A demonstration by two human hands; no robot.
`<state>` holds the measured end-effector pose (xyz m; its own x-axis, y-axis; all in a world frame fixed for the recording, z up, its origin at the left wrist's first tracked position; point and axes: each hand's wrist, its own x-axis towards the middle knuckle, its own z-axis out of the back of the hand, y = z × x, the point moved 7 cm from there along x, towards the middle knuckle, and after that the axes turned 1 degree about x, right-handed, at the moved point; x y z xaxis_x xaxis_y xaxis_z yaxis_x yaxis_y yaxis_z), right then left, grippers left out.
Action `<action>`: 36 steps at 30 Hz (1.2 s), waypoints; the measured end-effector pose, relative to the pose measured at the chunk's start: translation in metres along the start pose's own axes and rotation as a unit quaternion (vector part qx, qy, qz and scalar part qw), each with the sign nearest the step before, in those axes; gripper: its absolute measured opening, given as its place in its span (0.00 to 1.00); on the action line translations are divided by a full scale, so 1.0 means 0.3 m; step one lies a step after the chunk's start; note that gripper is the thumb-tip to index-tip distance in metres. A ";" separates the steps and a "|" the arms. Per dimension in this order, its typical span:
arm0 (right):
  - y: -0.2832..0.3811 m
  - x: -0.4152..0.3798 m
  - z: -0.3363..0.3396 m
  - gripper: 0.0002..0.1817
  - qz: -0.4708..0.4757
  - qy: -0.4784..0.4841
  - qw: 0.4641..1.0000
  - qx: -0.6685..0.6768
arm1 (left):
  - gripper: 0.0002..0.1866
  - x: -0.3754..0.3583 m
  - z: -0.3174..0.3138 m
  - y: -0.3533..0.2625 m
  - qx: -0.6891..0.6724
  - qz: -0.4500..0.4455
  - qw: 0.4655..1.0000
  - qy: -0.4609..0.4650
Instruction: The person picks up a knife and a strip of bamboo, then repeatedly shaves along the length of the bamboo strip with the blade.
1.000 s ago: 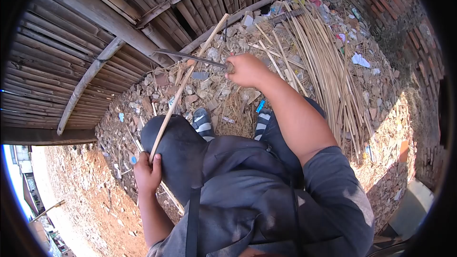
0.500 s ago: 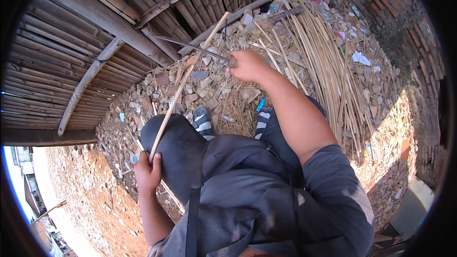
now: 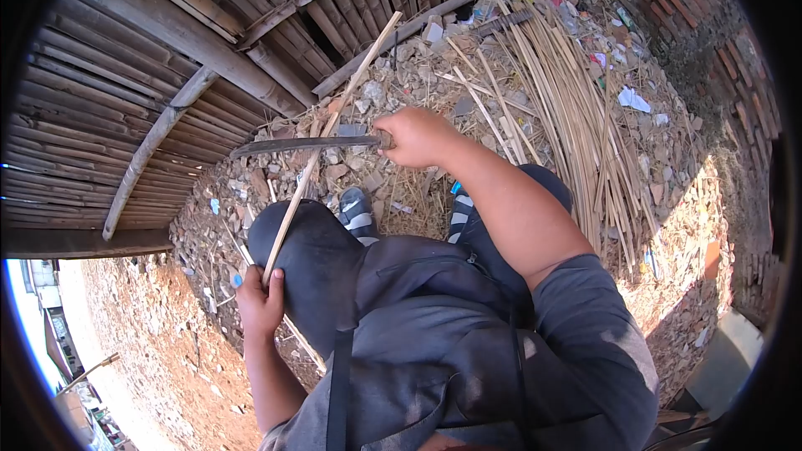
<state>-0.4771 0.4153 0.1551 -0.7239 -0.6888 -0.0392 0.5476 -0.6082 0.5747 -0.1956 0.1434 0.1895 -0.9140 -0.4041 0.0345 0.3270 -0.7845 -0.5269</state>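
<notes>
I see a big wall (image 3: 125, 75) of old bamboo slats up on the left. A brick wall (image 3: 710, 42) curves round on the right. Between them the ground (image 3: 251, 192) is covered in stones, dry chips and bits of litter.

A large pile of thin bamboo sticks (image 3: 576, 92) lies on the right side of the ground, well apart from the hands.

The person sits low, in dark clothes, with one knee (image 3: 305, 259) up in the middle. Two striped shoes (image 3: 357, 215) poke out past the knees and rest on the rubble.

A long pale stick (image 3: 322, 146) runs from the left knee up toward the slat wall. It leans at a slant. Its top end reaches the foot of the wall.

The left hand (image 3: 261, 305) is wrapped tight round the low end of the stick, beside the knee.

The right hand (image 3: 418, 138) is stretched out in front and is closed tight on the handle of a knife (image 3: 305, 145). The dark blade points left and lies almost flat. It crosses the stick about halfway up. I cannot tell if the blade touches the stick.
</notes>
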 end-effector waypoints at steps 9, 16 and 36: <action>-0.088 0.009 0.032 0.27 -0.085 -0.062 0.993 0.050 | 0.20 -0.003 0.003 -0.005 0.011 0.010 1.000 0.000; -0.035 0.015 0.021 0.24 -0.018 -0.049 0.996 0.068 | 0.22 -0.001 0.000 -0.002 0.012 -0.005 1.000 -0.008; -0.066 0.019 0.015 0.20 -0.056 -0.040 0.997 0.033 | 0.21 -0.001 0.002 -0.006 0.016 0.000 1.000 -0.011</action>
<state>-0.4941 0.4252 0.1472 -0.8117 -0.5825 -0.0414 0.4352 -0.6506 0.6223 -0.1957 0.1447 0.1910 -0.9088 -0.4140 0.0529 0.3348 -0.7989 -0.4997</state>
